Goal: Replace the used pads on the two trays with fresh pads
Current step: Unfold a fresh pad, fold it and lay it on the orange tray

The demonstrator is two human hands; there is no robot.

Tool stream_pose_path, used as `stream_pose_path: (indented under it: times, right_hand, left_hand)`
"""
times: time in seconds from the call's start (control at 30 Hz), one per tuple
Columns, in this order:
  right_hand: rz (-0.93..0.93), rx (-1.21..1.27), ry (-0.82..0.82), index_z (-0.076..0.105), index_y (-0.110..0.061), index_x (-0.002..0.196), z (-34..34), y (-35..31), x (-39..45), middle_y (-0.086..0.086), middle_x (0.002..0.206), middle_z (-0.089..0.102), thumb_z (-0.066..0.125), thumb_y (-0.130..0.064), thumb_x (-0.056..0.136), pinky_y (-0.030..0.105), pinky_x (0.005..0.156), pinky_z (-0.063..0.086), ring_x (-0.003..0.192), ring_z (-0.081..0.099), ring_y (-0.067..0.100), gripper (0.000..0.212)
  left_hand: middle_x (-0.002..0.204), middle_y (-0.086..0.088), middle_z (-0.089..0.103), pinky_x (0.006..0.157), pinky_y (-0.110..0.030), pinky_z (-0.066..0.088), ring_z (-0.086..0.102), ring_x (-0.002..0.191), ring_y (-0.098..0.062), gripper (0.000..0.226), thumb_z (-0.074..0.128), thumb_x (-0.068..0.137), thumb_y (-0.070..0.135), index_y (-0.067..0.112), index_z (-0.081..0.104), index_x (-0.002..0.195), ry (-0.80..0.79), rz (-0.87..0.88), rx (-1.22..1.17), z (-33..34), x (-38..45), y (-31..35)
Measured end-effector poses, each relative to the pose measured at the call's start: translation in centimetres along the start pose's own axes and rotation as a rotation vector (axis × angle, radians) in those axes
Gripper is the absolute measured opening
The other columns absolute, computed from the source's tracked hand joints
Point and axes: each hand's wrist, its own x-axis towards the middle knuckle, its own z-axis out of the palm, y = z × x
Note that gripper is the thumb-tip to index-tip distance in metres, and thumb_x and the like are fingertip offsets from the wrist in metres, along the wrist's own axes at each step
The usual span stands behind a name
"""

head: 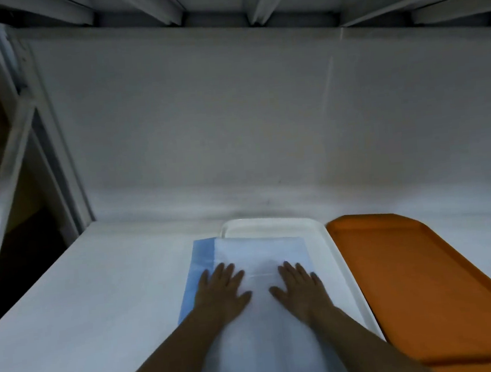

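A white tray (329, 255) lies on the white table in front of me. A pad (259, 253) with a white top and blue edging lies over it, and its blue left edge (199, 260) hangs past the tray's left rim onto the table. My left hand (223, 291) lies flat on the pad's left part with fingers spread. My right hand (302, 285) lies flat on its right part, fingers straight. An orange tray (422, 285) sits right beside the white tray, with no pad seen on it.
The white table (85, 306) stretches to the left. A white back wall (233, 133) rises behind the trays, with white beams (262, 1) overhead. A white frame post (5, 167) and a dark gap stand at the far left.
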Motion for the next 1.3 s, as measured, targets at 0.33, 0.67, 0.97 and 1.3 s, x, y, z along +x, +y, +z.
stream_pose_path:
  times: [0.33,0.67,0.97,1.3]
  right_hand:
    - [0.293,0.555,0.434,0.047,-0.009,0.131,-0.9,2.7,-1.9,0.008,0.122,0.060,0.050,-0.017,0.091,0.030,0.085,0.045,0.108,0.057,0.024,0.041]
    - [0.413,0.938,0.085,0.062,-0.009,0.090,-3.0,3.3,-2.0,0.015,0.102,0.066,0.060,-0.018,0.088,0.045,0.090,0.052,0.091,0.063,0.029,0.009]
    - [0.139,0.860,0.371,0.046,-0.028,0.109,-2.9,3.6,-4.9,0.002,0.093,0.064,0.043,-0.001,0.091,0.038,0.066,0.051,0.074,0.062,0.020,0.032]
    - [0.083,1.030,0.645,0.050,-0.025,0.120,-10.3,10.8,-10.6,-0.011,0.098,0.065,0.043,0.000,0.094,0.044,0.071,0.055,0.083,0.067,0.022,0.037]
  left_hand:
    - [0.144,-0.014,0.036,0.106,-0.040,0.032,0.037,0.132,-0.032,0.070,0.053,0.090,0.045,0.011,0.026,0.145,0.186,-0.563,-0.725,-1.8,-2.6,-2.8]
    - [0.100,-0.016,0.063,0.076,-0.032,0.044,0.058,0.082,-0.026,0.041,0.071,0.083,0.016,-0.008,0.058,0.114,-0.028,-0.608,-1.316,-3.6,-3.2,-5.6]
    - [0.099,-0.010,0.065,0.077,-0.033,0.048,0.062,0.093,-0.028,0.013,0.057,0.091,0.019,0.008,0.058,0.098,0.259,-0.336,-1.004,-4.3,-5.0,-3.6]
    - [0.107,-0.009,0.060,0.080,-0.033,0.046,0.058,0.097,-0.028,0.018,0.047,0.093,0.010,0.010,0.052,0.110,0.277,-0.128,-1.044,-9.2,-4.5,6.5]
